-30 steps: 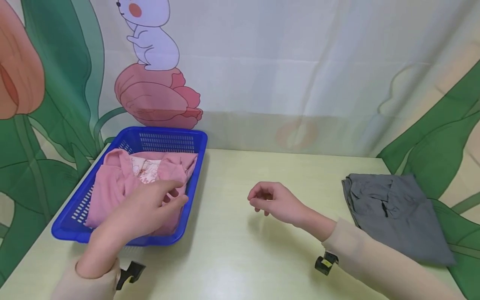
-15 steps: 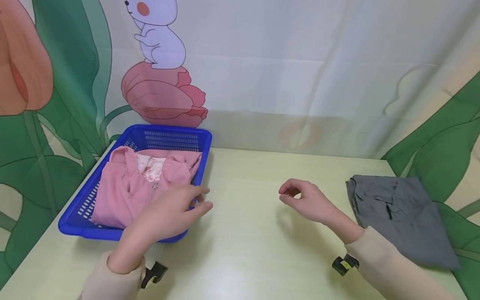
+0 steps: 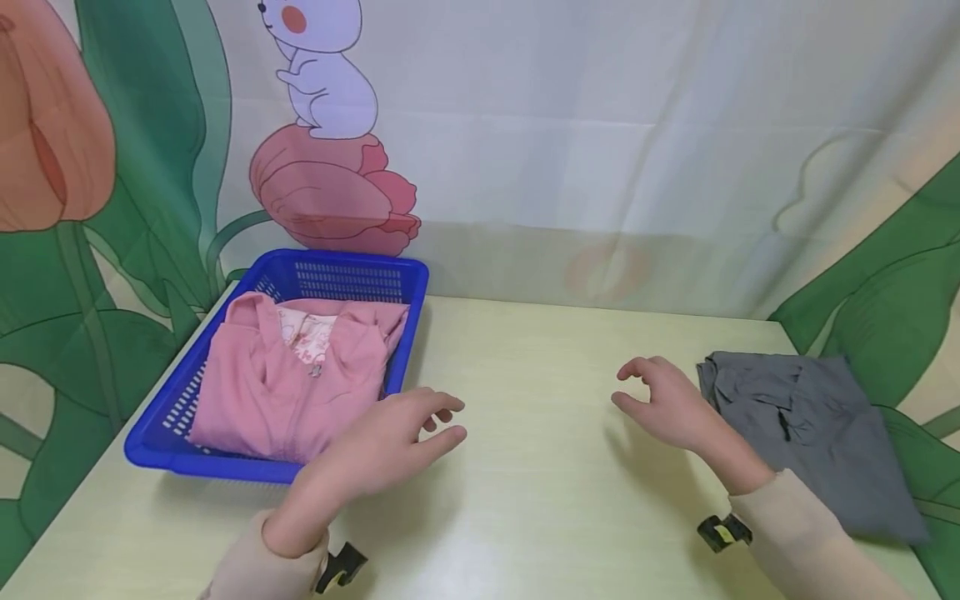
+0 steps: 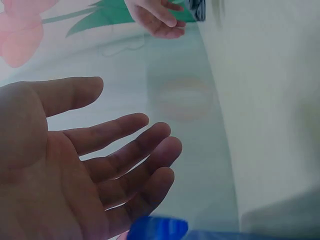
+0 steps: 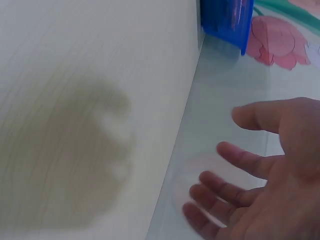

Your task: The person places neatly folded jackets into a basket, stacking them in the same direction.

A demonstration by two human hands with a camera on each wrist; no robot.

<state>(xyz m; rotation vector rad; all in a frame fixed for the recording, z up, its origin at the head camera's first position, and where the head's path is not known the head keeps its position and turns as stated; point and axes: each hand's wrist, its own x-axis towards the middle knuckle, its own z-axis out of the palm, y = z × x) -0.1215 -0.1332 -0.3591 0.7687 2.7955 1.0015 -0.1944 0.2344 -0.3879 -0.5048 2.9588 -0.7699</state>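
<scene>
A folded pink jacket (image 3: 300,392) with a zip and a white patterned lining lies in a blue plastic basket (image 3: 161,458) at the left of the table. Over the basket's near right corner hovers my left hand (image 3: 382,446), its fingers loosely bent and nothing in them. My right hand (image 3: 667,404) is in the air above the table, near a folded grey garment (image 3: 817,442) at the right. Both wrist views show spread fingers and bare palms: the left hand (image 4: 95,165) and the right hand (image 5: 260,175).
The pale table (image 3: 525,500) runs between basket and grey garment. Behind it hangs a curtain (image 3: 562,150) printed with flowers, leaves and a white animal. A small black device (image 3: 341,568) is strapped at the left wrist, another (image 3: 723,532) at the right.
Both hands have moved right through the air. My left hand has gone from above the pink jacket to the basket's right corner; my right hand has neared the grey garment, its fingers parting.
</scene>
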